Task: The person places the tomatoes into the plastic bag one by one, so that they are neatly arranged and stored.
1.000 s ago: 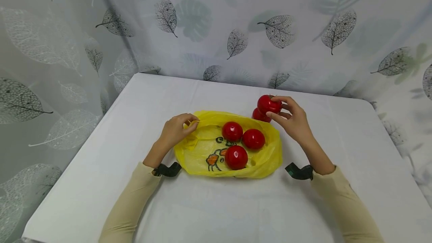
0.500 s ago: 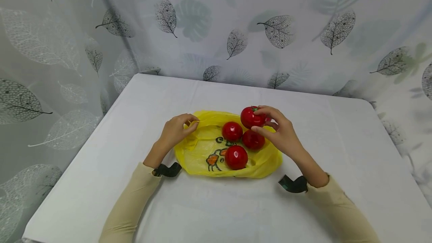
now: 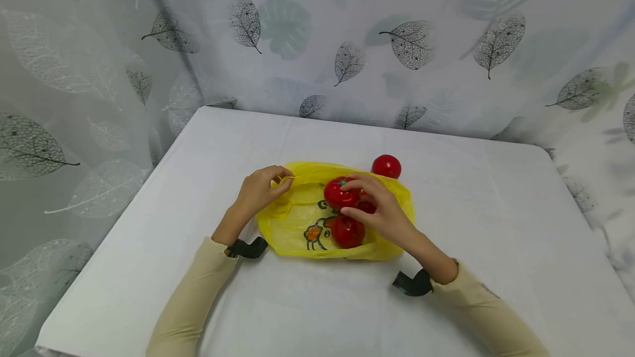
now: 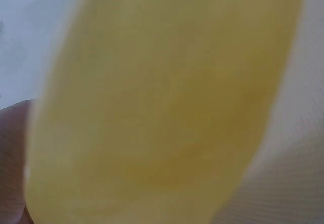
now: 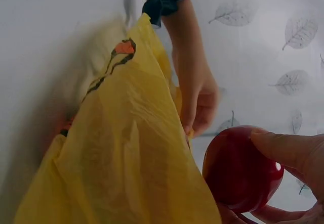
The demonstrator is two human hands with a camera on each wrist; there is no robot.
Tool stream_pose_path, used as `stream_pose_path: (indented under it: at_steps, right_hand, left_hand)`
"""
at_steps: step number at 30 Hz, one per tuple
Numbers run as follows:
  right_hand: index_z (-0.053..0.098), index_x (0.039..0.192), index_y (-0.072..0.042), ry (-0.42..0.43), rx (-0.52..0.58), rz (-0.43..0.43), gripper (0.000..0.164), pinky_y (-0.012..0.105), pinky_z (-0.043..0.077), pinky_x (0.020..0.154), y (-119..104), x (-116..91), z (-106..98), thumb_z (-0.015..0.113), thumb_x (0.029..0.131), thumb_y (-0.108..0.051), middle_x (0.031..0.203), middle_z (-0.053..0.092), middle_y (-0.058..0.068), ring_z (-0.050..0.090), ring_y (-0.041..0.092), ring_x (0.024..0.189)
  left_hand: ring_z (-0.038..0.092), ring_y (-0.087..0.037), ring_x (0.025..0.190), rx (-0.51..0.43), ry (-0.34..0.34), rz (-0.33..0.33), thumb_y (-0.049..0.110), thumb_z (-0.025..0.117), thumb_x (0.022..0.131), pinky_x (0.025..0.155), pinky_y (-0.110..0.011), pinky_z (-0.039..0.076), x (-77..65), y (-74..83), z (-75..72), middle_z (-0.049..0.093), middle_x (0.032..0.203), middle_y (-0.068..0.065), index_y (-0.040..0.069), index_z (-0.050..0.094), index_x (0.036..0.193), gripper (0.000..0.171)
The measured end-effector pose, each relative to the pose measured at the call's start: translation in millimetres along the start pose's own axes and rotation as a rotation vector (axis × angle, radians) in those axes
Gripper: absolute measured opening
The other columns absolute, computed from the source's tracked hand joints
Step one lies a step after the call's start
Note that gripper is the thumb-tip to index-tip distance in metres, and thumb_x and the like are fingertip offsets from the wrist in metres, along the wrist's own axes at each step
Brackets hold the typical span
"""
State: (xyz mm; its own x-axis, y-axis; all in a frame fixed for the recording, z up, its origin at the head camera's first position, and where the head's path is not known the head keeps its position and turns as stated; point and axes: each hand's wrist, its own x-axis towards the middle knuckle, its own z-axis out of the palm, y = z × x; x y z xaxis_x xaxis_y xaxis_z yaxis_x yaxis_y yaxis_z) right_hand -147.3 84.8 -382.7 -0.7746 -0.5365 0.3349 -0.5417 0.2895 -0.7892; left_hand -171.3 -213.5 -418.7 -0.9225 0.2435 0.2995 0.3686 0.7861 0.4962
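A yellow plastic bag (image 3: pixel 290 238) with a printed cartoon lies with its mouth spread wide. My left hand (image 3: pixel 263 189) pinches the bag's left rim. Above the opening, my right hand (image 3: pixel 379 211) grips a shiny red tomato (image 3: pixel 341 194) with a green stem top. Inside the bag, another tomato (image 3: pixel 348 231) shows at the front, and one more is partly covered by my right fingers. The held tomato hides the spot behind it. In the right wrist view, the held tomato (image 5: pixel 243 169) sits between thumb and fingers, close to the bag's rim. Yellow film fills most of the left wrist view.
Just behind the bag's far right rim, a single tomato (image 3: pixel 386 166) rests on the white table (image 3: pixel 307 307). A leaf-patterned curtain (image 3: pixel 317 43) hangs along the back and left sides of the table. Both wrists wear dark bands.
My right hand has carried the tomato from behind the bag leftward and toward me, over the bag's opening. The tomato left behind the bag is now uncovered. My left hand has stayed put.
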Motion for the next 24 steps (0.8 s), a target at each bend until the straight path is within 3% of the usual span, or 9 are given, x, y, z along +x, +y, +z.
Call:
stream_pose_path:
  at_steps: [14,24]
  right_hand:
    - [0.067,0.114,-0.009,-0.086,-0.048,-0.131,0.034,0.044,0.049,0.097,3.0,6.0,34.6,0.078,0.081,-0.010,0.134,0.054,0.015,0.048,0.031,0.129]
    - [0.067,0.115,-0.014,-0.101,-0.138,-0.095,0.034,0.042,0.051,0.095,13.3,2.0,43.7,0.078,0.082,-0.013,0.137,0.051,0.013,0.048,0.030,0.128]
  left_hand:
    - [0.065,-0.023,0.085,-0.005,0.026,0.000,0.022,0.065,0.094,0.069,-0.038,0.054,1.6,-1.2,-1.9,0.072,0.101,-0.005,0.009,0.073,0.105,0.019]
    - [0.065,-0.022,0.084,0.009,0.025,0.017,0.022,0.066,0.094,0.068,-0.038,0.054,0.2,-1.7,4.4,0.072,0.100,-0.006,0.009,0.073,0.105,0.019]
